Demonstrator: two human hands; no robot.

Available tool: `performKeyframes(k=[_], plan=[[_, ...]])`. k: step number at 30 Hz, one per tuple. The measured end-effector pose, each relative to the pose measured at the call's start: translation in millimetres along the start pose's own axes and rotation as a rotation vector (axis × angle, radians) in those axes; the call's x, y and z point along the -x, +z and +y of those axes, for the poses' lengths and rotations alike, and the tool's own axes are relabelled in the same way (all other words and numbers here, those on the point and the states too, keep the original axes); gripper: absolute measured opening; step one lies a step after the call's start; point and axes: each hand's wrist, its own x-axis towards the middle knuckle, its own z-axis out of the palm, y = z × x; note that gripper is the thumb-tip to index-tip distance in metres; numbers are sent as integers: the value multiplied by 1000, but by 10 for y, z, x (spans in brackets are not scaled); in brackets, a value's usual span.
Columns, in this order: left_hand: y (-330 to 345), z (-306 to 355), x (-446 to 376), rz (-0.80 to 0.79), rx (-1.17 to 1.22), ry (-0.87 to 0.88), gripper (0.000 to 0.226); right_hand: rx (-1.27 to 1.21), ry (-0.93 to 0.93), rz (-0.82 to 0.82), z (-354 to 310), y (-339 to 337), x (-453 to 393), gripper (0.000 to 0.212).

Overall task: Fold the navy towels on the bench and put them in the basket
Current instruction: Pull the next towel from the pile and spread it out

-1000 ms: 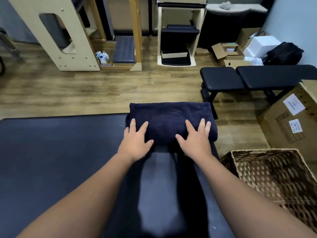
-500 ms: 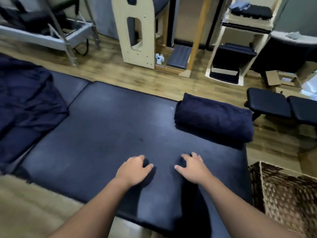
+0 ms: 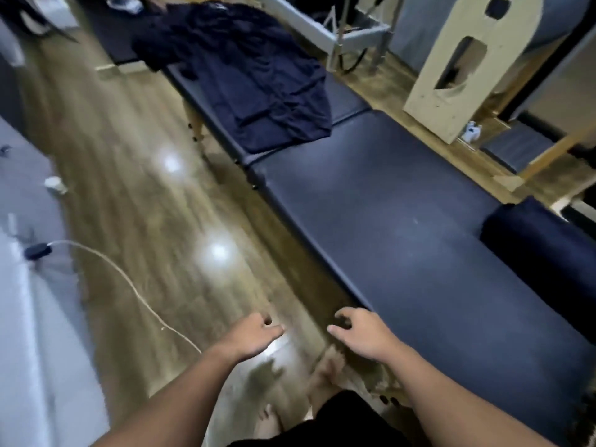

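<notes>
Navy padding covers the long bench [image 3: 403, 227], the largest thing in view, running from the far left of the room down to the person's right side. Across its far section a heap of unfolded navy towels [image 3: 251, 79] lies spread and rumpled, one edge hanging toward the floor side. At the bench's near right end sits a folded navy towel [image 3: 541, 250], squared into a thick bundle and resting on the padding, well apart from the heap. No basket can be made out with certainty; a dark textured patch at the lower right corner is too blurred to name. Judged from this, the work stands partway: one towel is folded but not yet in the basket, and the heap at the far end is untouched. What remains appears to be fetching the next towel from that heap, folding it, and moving all folded pieces to the basket.

Smaller still, the right hand [image 3: 364, 333] hovers over the bench's near edge, fingers loosely curled and holding nothing. The left hand [image 3: 254, 330] hangs over the wooden floor [image 3: 135, 204] just beside it, fingers likewise relaxed and empty. A thin white cable [image 3: 129, 282] trails across the boards to the left.
</notes>
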Motion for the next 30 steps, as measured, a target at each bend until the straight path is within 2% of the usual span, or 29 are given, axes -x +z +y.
performKeyframes(k=[4, 8, 12, 14, 17, 19, 21, 23, 28, 30], plan=[[-23, -577, 288, 61, 155, -87, 61, 44, -35, -175, -362, 254, -39, 67], [-139, -878, 382, 72, 319, -167, 52, 35, -72, -286, -660, 334, -265, 64], [-410, -894, 281, 89, 359, -188, 64, 48, -117, -353, -964, 226, -655, 70], [-617, -821, 177, 93, 357, -203, 63, 60, -147, -376, -1125, 114, -895, 76], [-971, -676, 31, 120, 289, -237, 46, 76, -206, -386, -1408, -119, -1215, 70], [-1208, -579, -63, 147, 276, -255, 57, 81, -251, -385, -1597, -284, -1414, 73], [-1408, -531, -186, 178, 280, -232, 69, 76, -287, -389, -1774, -419, -1603, 85], [-1616, -454, -298, 175, 279, -234, 63, 68, -315, -402, -1956, -542, -1771, 93], [-2110, -470, -669, 163, 292, -243, 61, 35, -342, -388, -2399, -748, -2161, 76], [-2368, -538, -911, 140, 257, -231, 63, 25, -318, -371, -2548, -815, -2361, 75]])
